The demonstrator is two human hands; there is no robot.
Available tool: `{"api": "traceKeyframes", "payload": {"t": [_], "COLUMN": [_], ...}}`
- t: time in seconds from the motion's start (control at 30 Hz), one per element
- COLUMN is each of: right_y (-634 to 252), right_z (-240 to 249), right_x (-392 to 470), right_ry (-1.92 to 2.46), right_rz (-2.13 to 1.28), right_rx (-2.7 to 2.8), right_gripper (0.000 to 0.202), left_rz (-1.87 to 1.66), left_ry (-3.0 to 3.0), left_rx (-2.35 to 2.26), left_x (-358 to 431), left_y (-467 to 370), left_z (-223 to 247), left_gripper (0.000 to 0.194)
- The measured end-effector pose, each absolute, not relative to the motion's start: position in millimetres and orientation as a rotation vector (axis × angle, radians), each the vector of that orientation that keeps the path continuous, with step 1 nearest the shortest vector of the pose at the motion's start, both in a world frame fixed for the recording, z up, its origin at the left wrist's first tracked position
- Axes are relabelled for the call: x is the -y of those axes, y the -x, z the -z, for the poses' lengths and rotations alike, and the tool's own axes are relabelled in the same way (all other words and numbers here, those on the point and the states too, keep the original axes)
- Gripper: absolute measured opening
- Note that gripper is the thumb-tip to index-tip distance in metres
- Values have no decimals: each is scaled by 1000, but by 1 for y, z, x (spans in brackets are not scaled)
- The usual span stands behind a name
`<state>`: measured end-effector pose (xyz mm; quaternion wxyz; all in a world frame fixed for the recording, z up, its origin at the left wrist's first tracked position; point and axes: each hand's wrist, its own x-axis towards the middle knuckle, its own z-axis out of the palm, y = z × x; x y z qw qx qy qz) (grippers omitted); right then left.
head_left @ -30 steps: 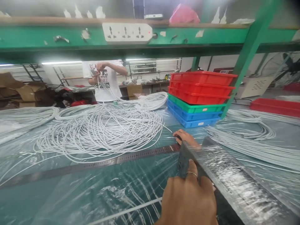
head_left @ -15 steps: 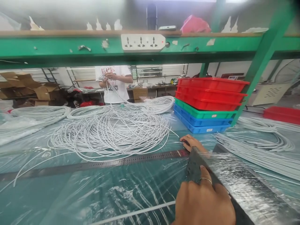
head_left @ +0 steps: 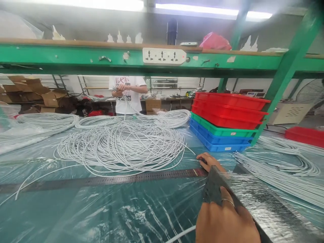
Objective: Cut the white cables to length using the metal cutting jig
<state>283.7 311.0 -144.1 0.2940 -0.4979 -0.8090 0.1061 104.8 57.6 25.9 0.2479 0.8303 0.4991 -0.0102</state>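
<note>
My left hand (head_left: 227, 219), wearing a ring, is closed at the lower right, and a white cable (head_left: 182, 234) runs into it from the left. One of its fingers presses against the dark end face of a shiny metal block (head_left: 263, 195). Beyond the block, my right hand (head_left: 210, 161) reaches leftward with curled fingers near the end of a steel ruler (head_left: 152, 176). Something dark shows between those fingers; I cannot make out what it is. Its wrist is hidden by the block. A big tangled coil of white cable (head_left: 121, 148) lies behind the ruler.
Stacked red, green and blue trays (head_left: 227, 116) stand beside a green post (head_left: 280, 81). Cut white cables (head_left: 280, 179) lie at right. A power strip (head_left: 164, 56) is fixed to the green shelf beam. Across the table a person (head_left: 129, 94) handles cables.
The view has tilted up slightly, so everything sits lower in the picture. Less of the cable left of my left hand shows now. Both hands keep nearly the same place at the block.
</note>
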Motion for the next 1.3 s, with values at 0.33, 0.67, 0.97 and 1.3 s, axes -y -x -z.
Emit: {"api": "traceKeyframes", "payload": {"t": [0.33,0.67,0.97,1.3], "right_y": [-308,-236,-343,-248], "right_z": [-52,-95,-110,-125], "right_x": [-164,-82,-132,-128], "right_ry": [1067,572,772,1017], "right_rz": [-93,996,996,65], "right_rx": [1992,2713,2828,2760], "right_gripper": [31,31,38,49], "left_rz": [-676,-806,-525,-232], "left_ry": [-2345,-2334,-2432,-2486], "left_rx": [-1348,-1251,-1515,-1671], "left_x": [-70,-63,-46,1], "left_y": [-55,-47,21,94], "left_z": [-39,-44,-63,-41], "left_gripper": [23,20,26,20]}}
